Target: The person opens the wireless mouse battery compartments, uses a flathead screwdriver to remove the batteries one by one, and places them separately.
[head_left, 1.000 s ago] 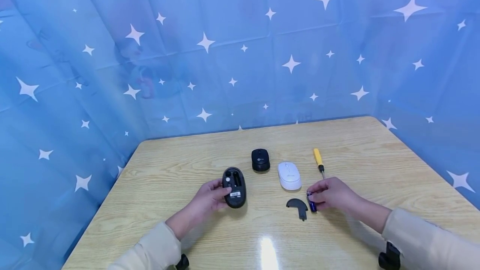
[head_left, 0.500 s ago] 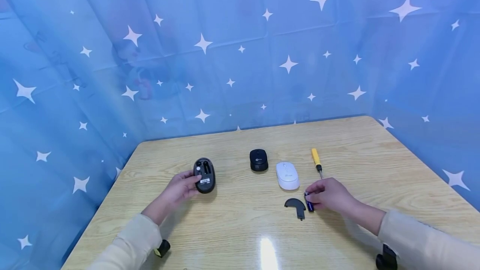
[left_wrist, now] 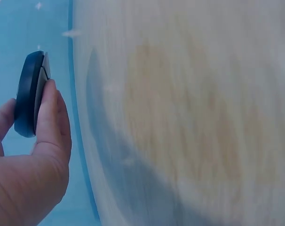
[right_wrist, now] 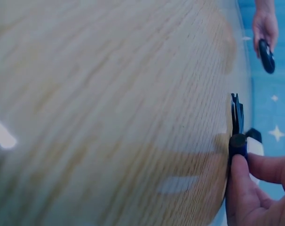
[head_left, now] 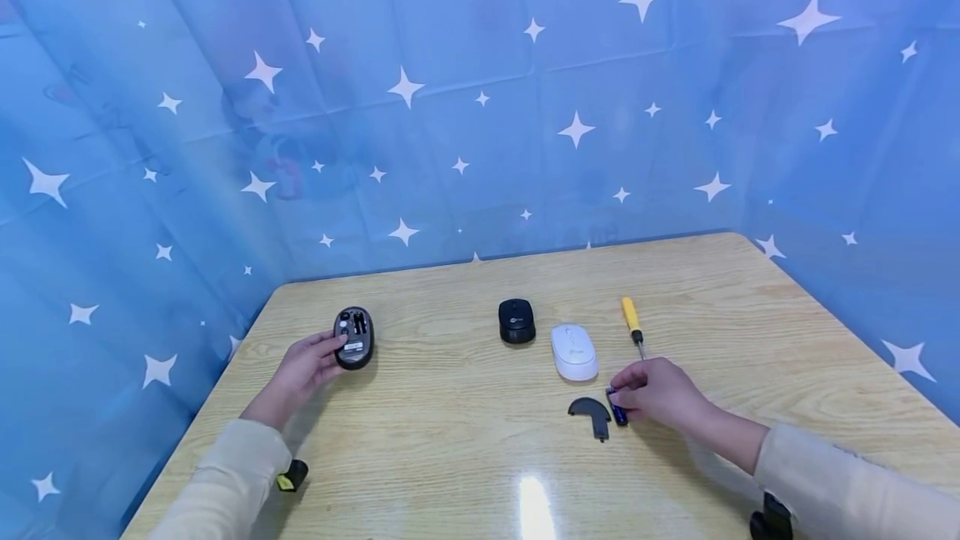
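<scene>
My left hand [head_left: 303, 367] grips a black computer mouse [head_left: 354, 348] by its side, underside facing up with the battery slot uncovered, over the left part of the table. In the left wrist view, thumb and fingers clasp the mouse [left_wrist: 29, 96] from both sides. A dark blue battery [head_left: 618, 410] lies between the thumb and fingers of my right hand [head_left: 663, 394], low at the tabletop. The right wrist view shows the battery's dark end [right_wrist: 238, 141] at the fingertips. Just left of it rests a black battery cover [head_left: 592, 413], curved with a tab.
A second black mouse [head_left: 517, 322] and a white mouse [head_left: 574, 352] stand mid-table. Behind my right hand lies a yellow-handled screwdriver [head_left: 632, 317], its tip hidden by the fingers. A blue star-patterned curtain [head_left: 480, 107] hangs behind the wooden table [head_left: 442, 440].
My left hand has carried the black mouse leftward and somewhat farther back, away from the other mice. The right hand stays at the battery.
</scene>
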